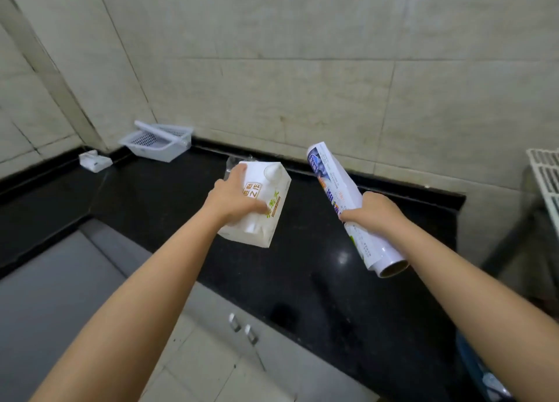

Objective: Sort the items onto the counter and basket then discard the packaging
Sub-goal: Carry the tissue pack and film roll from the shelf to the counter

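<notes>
Pale stone tiles [302, 69] cover the walls of a kitchen corner, and a glossy black desk [348, 295] runs along them and turns at the left. Below its front edge sit grey cabinet doors [266, 350] with two small metal handles [242, 329]. At the far right edge a white wire rack [546, 177] leans partly into view.

A white plastic basket [157, 143] with perforated walls stands in the back corner of the desk, its handle resting across the rim; nothing can be seen inside it. Just left of it, near the wall, lies a small white packet [95, 160].

The left hand [233, 199] is closed over a white carton [257, 205] printed with green and orange lettering, fingers spread across its top face, gripping it at a tilt above the middle of the desk. A bit of clear plastic wrap [231, 167] shows behind the carton's far edge.

The right hand [375, 211] is wrapped around the middle of a white and blue roll [348, 202], holding it slanted in the air over the desk, its cardboard core open toward the camera at the lower end.
</notes>
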Demonstrator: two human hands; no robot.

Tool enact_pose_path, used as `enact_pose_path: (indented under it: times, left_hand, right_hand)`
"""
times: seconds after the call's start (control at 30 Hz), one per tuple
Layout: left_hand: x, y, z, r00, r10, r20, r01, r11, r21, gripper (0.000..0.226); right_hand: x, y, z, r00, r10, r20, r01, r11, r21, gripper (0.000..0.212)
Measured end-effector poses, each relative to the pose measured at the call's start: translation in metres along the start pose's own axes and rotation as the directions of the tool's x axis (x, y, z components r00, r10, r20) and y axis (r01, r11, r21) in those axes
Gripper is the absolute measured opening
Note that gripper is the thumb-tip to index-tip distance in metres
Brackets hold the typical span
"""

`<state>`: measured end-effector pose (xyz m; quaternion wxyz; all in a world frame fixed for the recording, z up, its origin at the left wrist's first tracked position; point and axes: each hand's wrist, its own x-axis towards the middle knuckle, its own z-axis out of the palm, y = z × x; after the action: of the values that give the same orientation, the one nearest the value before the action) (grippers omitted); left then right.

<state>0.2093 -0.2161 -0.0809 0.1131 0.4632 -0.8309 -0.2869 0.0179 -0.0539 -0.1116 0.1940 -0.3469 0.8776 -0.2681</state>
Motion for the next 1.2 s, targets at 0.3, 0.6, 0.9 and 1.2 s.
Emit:
enact_pose_path:
  times: [0.3,0.6,0.9,1.2]
  left_hand:
    - [0.078,-0.069,0.01,0.997,-0.04,0.069,0.032,0.992,0.126,0.085]
    - [0.185,-0.047,0.096,0.969,-0.051,0.243,-0.029,0.949,0.314,0.084]
    - [0.285,-0.034,0.173,0.957,-0.097,0.272,-0.011,0.929,0.369,0.082]
    - [0.296,-0.046,0.189,0.964,-0.129,0.233,0.007,0.887,0.461,0.084]
  right_hand:
    - [0.045,-0.019,0.088,0.985,0.171,0.0,-0.168,0.969,-0.181,0.046]
    - [0.157,0.01,0.126,0.963,0.269,-0.011,-0.264,0.936,-0.232,0.055]
    - [0.246,0.038,0.143,0.967,0.253,-0.027,-0.249,0.918,-0.309,0.052]
    - [0.252,0.044,0.157,0.959,0.279,-0.038,-0.274,0.895,-0.352,0.063]
